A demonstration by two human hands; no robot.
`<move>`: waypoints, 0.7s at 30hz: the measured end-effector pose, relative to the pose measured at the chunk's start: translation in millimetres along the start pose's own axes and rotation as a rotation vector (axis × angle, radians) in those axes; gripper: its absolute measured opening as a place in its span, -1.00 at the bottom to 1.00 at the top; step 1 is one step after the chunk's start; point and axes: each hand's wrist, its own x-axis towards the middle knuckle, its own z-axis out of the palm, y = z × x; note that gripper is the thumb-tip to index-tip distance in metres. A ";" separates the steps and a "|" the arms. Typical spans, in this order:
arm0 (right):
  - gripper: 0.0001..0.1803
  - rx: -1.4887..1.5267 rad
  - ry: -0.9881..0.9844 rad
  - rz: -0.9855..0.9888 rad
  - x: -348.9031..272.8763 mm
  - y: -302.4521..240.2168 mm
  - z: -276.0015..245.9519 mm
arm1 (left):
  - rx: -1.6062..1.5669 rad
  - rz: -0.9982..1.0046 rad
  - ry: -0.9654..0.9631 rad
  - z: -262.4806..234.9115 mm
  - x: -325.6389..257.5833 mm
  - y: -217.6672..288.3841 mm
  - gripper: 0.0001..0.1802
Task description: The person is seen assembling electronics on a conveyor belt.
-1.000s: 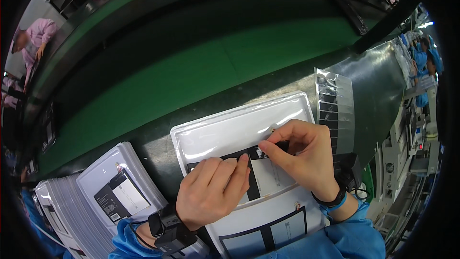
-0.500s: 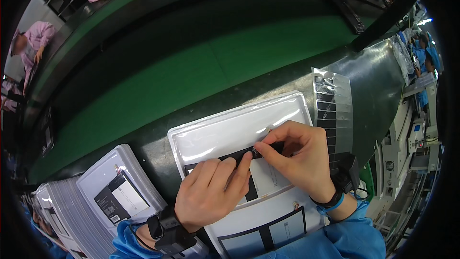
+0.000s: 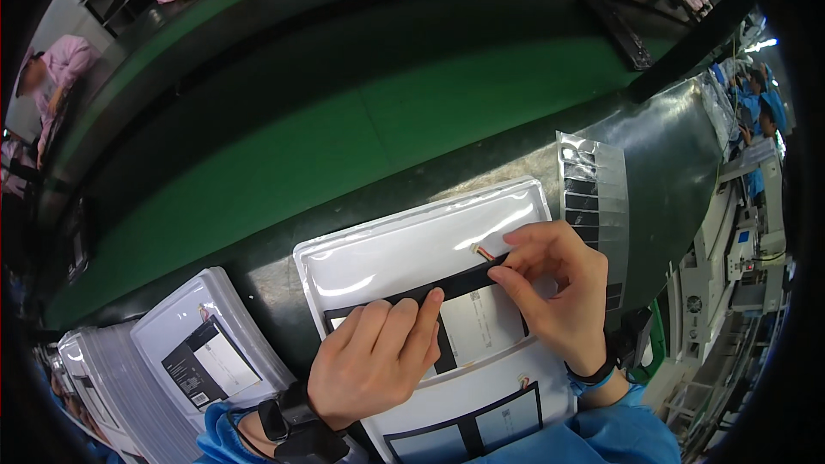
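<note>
Pressing flat, the left hand [image 3: 375, 361] lays its fingers on a black strip [image 3: 447, 286] across the white panel [image 3: 412, 249]. Beyond its fingertips, the right hand [image 3: 554, 288] pinches the strip's far end, beside a small wire connector [image 3: 483, 252]. A sheet of black labels [image 3: 593, 198] lies past the right hand.

My white panel [image 3: 404, 249] looks like shiny smooth plastic, and its black strip [image 3: 455, 285] looks dull. The green belt [image 3: 344, 120] is dull, and my bench [image 3: 670, 155] is shiny metal.

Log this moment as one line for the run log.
left hand: pressing black strip | right hand: pinching strip end | white panel on dark bench | green belt behind
</note>
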 end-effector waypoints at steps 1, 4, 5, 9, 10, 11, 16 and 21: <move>-0.61 0.000 0.022 0.029 0.1 0.5 0.4 | 0.005 0.001 -0.007 0.1 0.2 -0.4 -0.59; -0.60 -0.008 0.000 0.128 5.0 -8.0 0.5 | 0.068 0.057 -0.032 -1.3 0.5 -4.3 -0.61; -0.60 -0.008 0.002 0.128 6.0 -8.0 1.0 | 0.068 0.059 -0.031 -1.2 0.2 -4.8 -0.61; -0.57 -0.058 -0.020 0.151 6.5 -13.0 -1.4 | 0.062 0.047 -0.023 -2.9 -0.8 -2.3 -0.60; -0.56 -0.072 -0.033 0.151 7.9 -11.8 -1.3 | 0.065 0.040 -0.029 -1.7 -0.2 -2.2 -0.59; -0.56 -0.069 -0.034 0.155 9.9 -11.1 -1.5 | 0.065 0.041 -0.034 -0.5 0.6 -2.2 -0.59; -0.55 -0.103 -0.066 0.145 8.8 -17.0 -2.6 | 0.056 0.042 -0.028 -2.3 -2.4 -1.1 -0.59; -0.54 -0.137 -0.109 0.140 13.1 -21.5 -3.8 | 0.026 0.016 -0.006 -0.2 -3.1 -0.6 -0.56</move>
